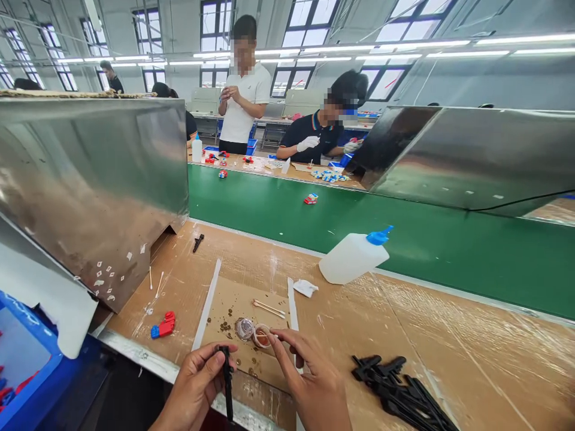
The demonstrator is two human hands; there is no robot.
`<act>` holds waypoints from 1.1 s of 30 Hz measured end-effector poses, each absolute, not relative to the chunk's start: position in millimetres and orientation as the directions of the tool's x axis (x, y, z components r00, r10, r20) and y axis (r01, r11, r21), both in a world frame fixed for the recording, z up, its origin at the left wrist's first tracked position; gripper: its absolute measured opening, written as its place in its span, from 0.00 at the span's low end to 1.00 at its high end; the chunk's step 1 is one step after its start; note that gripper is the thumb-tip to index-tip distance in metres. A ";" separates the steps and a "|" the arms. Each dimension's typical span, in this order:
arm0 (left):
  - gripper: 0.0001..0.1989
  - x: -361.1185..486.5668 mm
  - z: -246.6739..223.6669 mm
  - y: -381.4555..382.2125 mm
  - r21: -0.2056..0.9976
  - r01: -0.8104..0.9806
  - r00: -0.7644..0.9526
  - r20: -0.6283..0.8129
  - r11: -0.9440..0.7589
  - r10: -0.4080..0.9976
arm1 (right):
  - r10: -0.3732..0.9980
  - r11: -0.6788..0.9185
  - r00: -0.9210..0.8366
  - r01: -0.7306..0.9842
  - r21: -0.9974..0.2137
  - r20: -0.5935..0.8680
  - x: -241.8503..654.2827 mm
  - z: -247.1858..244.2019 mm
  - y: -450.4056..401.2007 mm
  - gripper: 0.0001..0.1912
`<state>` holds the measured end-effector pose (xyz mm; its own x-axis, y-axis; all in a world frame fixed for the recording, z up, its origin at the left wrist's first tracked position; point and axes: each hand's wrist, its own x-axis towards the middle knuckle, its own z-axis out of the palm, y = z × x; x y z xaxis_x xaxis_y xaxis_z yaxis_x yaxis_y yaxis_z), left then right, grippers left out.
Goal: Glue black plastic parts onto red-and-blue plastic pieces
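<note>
My left hand [197, 383] grips a slim black plastic part [227, 383], held upright at the table's near edge. My right hand [312, 377] is pinched round a thin stick, probably a cotton swab [268, 334], whose far end reaches over a small round cup [262, 337] with orange-brown contents. Against that cup's left side sits a clear, shiny round container [244, 328]. Both stand on a brown cardboard sheet [224, 293] dotted with dark spots. Two cotton swabs [268, 309] lie on the sheet behind the cups.
Black parts [399, 389] are piled at right. A white bottle [350, 260] stands before the green belt [269, 203], which carries red-blue pieces [310, 199]. A red-blue piece [164, 325] lies left, near a blue bin [27, 359]. Metal panels flank the belt. People work beyond.
</note>
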<state>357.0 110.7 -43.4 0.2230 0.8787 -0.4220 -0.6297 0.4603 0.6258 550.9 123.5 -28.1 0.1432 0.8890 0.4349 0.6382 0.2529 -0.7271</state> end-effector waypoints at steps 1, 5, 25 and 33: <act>0.18 356.8 -43.4 110.5 0.619 -0.632 0.233 -0.422 0.466 0.876 | 0.878 0.265 0.144 0.649 -0.713 0.457 550.4 -26.0 122.4 0.14; 0.17 357.4 -44.8 109.9 0.631 -0.617 0.238 -0.419 0.470 0.876 | 0.864 0.283 0.127 0.677 -0.679 0.487 551.7 -22.9 119.1 0.13; 0.26 345.7 -65.8 75.0 0.633 -0.493 0.388 -0.453 0.596 0.802 | 0.858 0.239 0.157 0.721 -0.651 0.489 551.3 -33.9 113.5 0.14; 0.25 357.0 -73.2 60.8 0.429 -0.548 0.482 -0.539 0.718 0.690 | 0.818 0.269 0.165 0.738 -0.619 0.551 550.9 -27.8 110.0 0.10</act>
<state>357.0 60.8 -73.2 0.4822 0.6905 -0.5392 -0.5484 0.7179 0.4289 550.9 110.0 -27.8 0.1646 0.8180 0.5512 0.7379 0.2687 -0.6191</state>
